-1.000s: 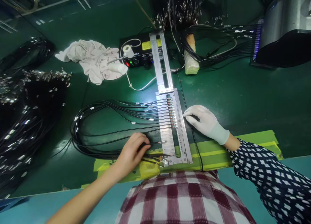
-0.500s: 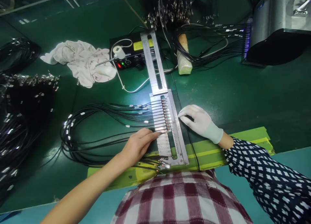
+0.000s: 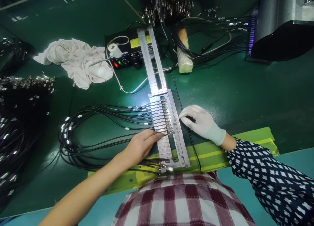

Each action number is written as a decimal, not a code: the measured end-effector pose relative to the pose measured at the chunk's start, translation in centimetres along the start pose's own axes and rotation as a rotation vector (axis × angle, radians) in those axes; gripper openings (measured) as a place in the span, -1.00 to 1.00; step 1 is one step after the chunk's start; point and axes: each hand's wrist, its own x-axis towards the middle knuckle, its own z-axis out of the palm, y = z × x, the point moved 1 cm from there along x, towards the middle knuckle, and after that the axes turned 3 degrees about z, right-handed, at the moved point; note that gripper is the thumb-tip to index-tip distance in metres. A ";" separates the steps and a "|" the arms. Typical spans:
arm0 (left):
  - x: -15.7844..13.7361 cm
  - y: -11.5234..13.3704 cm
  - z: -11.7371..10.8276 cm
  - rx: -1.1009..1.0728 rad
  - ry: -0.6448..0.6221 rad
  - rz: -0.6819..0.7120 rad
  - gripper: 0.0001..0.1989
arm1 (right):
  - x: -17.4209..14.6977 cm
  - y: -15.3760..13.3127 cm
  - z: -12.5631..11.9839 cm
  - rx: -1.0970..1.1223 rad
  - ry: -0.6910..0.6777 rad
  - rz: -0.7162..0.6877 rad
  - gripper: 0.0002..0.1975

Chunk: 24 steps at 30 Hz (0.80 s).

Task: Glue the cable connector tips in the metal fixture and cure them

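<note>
A slotted metal fixture [image 3: 180, 144] lies on the bench in front of me. Black cables [image 3: 117, 113] run from a loop on the left into its upper slots, their stripped ends and small connectors lined up along the opening. My bare left hand [image 3: 141, 146] pinches a black cable at the lowest filled slot, fingertips on the slotted plate; the fingers partly cover it. My right hand [image 3: 202, 123], in a white glove, has thumb and forefinger closed at the fixture's right edge. Below my left hand, more loose cable ends [image 3: 163, 165] lie over the fixture's near end.
A black control box [image 3: 126, 59] with lit switches stands behind, a metal slide [image 3: 144, 52] reaching over it. A crumpled cloth [image 3: 76, 60] lies left of it. Cable bundles [image 3: 22, 121] fill the far left. A wrapped block [image 3: 184, 56] and a grey machine [image 3: 282, 26] stand at right.
The view has shifted slightly, so the bench items sit a little further left. My left hand stays at the same slot with the cable; my right hand keeps its place at the edge.
</note>
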 end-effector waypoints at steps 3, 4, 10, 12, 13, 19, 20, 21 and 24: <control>0.0 -0.1 0.2 0.006 0.003 0.010 -0.67 | 0.0 0.0 0.0 0.004 0.000 -0.005 -0.84; 0.0 -0.1 0.3 -0.009 0.014 -0.003 -0.67 | 0.0 0.0 0.0 0.004 0.000 -0.005 -0.84; -0.4 0.2 1.0 0.031 0.093 -0.025 -0.70 | 0.0 0.0 -0.1 0.005 0.000 -0.002 -0.85; -1.0 0.5 1.1 0.165 0.124 -0.043 -0.68 | 0.0 0.1 -0.1 0.009 -0.002 -0.003 -0.85; -1.3 0.7 1.2 0.216 0.132 -0.064 -0.67 | 0.0 0.1 -0.1 0.012 -0.005 -0.003 -0.85; -2.4 0.8 1.9 0.114 0.051 -0.111 -0.54 | 0.1 0.3 0.1 0.002 0.013 0.005 -0.84; -2.3 0.9 1.7 0.086 0.049 -0.121 -0.55 | 0.2 0.3 0.1 0.001 0.017 0.007 -0.84; -2.2 1.0 1.5 0.056 0.048 -0.139 -0.57 | 0.1 0.3 0.1 0.002 0.018 0.005 -0.84; -2.2 2.0 -0.1 -0.059 0.021 -0.244 -0.64 | -0.2 0.1 -0.1 0.018 0.006 -0.030 -0.84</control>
